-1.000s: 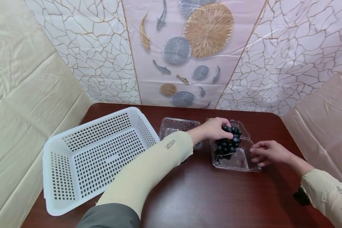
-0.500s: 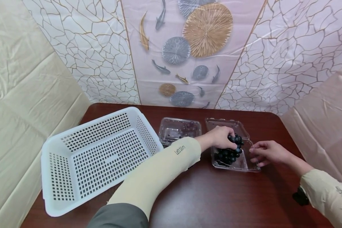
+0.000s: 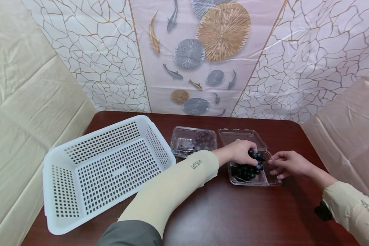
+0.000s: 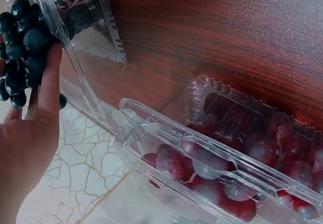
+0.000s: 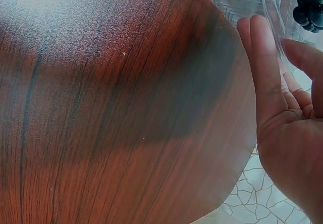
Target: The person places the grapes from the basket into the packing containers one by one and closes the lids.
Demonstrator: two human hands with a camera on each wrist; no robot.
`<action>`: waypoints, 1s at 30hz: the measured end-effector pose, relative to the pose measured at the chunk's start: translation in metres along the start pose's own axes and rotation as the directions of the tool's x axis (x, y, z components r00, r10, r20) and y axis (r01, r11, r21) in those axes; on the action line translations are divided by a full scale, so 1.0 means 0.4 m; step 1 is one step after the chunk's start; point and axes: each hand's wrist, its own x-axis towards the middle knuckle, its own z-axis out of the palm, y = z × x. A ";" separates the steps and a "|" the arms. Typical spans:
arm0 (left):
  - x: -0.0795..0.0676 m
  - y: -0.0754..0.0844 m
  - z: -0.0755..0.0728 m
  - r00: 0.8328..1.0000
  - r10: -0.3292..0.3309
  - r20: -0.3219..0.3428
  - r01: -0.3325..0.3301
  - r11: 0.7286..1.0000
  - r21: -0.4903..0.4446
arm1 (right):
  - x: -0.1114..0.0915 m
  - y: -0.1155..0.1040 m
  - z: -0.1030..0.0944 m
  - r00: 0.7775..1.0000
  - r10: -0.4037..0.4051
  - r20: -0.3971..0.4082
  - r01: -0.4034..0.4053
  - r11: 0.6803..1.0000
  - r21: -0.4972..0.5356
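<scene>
My left hand (image 3: pixel 242 152) grips a bunch of dark grapes (image 3: pixel 257 156), low over an open clear plastic clamshell box (image 3: pixel 265 184). The lower part of the bunch hangs inside the box. In the left wrist view the fingers lie against the round black grapes (image 4: pixel 22 47), and the box wall passes in front of some of them. My right hand (image 3: pixel 290 165) pinches the right side wall of the box between thumb and fingers. The right wrist view shows that clear rim (image 5: pixel 272 12) between the thumb and fingertips (image 5: pixel 260 30).
A second clear box (image 3: pixel 184 138) with red grapes (image 4: pixel 212 173) stands behind my left forearm. A large white perforated basket (image 3: pixel 59 150) takes up the left of the brown table (image 3: pixel 233 218). The hinged lid (image 3: pixel 240 135) leans back toward the patterned wall.
My left hand has moved down and slightly right with the grapes, lower into the box. The second box has come into fuller view. My right hand keeps its hold.
</scene>
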 end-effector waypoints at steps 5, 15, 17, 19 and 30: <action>0.004 0.011 0.003 0.999 0.029 0.029 -0.030 0.999 0.023 | 0.000 0.003 -0.003 1.000 -0.002 0.001 0.002 1.000 0.008; 0.018 0.047 0.020 0.990 -0.065 0.123 0.055 0.995 0.085 | -0.001 0.005 -0.003 1.000 -0.021 0.012 0.020 1.000 0.020; 0.021 0.051 0.028 0.991 -0.064 0.117 0.051 0.993 0.110 | 0.000 0.005 -0.002 1.000 -0.017 0.008 0.017 1.000 0.023; 0.024 0.054 0.036 0.991 -0.069 0.113 0.055 0.991 0.124 | 0.000 0.006 0.000 1.000 -0.017 0.006 0.017 0.999 0.030; 0.028 0.052 0.069 0.989 -0.086 0.120 0.061 0.978 0.198 | 0.000 0.003 0.001 1.000 -0.005 -0.011 0.006 1.000 0.021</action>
